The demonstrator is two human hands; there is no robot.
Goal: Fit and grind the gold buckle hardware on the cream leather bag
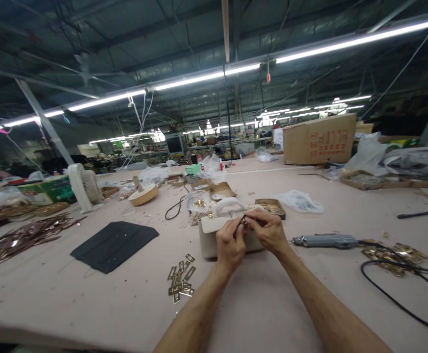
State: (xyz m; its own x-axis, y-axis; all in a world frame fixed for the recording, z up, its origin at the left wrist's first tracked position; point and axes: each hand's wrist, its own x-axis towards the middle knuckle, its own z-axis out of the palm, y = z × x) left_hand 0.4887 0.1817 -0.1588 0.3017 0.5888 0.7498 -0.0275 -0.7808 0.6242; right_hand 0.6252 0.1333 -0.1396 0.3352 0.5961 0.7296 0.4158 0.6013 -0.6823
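Note:
A cream handbag with a rounded top handle stands upright on the table in front of me. My left hand and my right hand meet at the bag's upper front, fingers pinched together. Between their fingertips shows a small dark piece, too small to name. Both hands cover much of the bag's front. Left of the bag lies a loose pile of flat brass-coloured metal plates with slots. To the right of my right hand rests a grey electric screwdriver.
The screwdriver's black cord loops past more brass plates. A dark sheet, brown strips and a white fan are on the left. Behind the bag stand a small parts box and a large carton.

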